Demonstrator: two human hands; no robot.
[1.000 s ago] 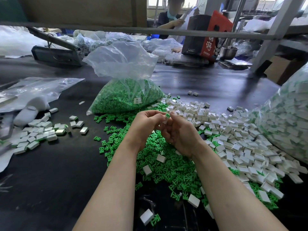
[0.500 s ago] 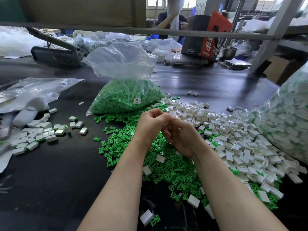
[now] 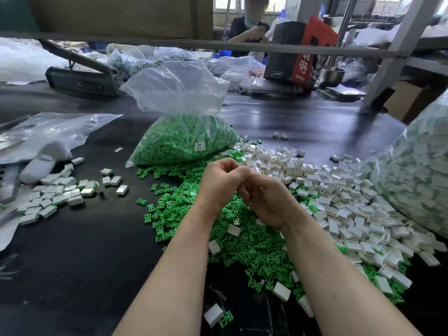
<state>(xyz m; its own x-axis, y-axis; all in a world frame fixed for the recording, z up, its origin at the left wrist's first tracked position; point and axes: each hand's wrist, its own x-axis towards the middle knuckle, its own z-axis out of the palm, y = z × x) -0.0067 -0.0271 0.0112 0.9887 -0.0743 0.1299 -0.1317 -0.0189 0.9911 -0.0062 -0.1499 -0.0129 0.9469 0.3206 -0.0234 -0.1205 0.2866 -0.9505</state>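
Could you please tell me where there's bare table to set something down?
Free: the dark table between the small white group on the left and the green pile; also the nearly bare stretch behind the white pile, between the green bag and the big bag on the right. Crowded: the two piles themselves.

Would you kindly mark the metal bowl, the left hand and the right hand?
metal bowl (image 3: 331,78): head view, outer wall.
left hand (image 3: 220,183): head view, its back.
right hand (image 3: 264,202): head view, its back.
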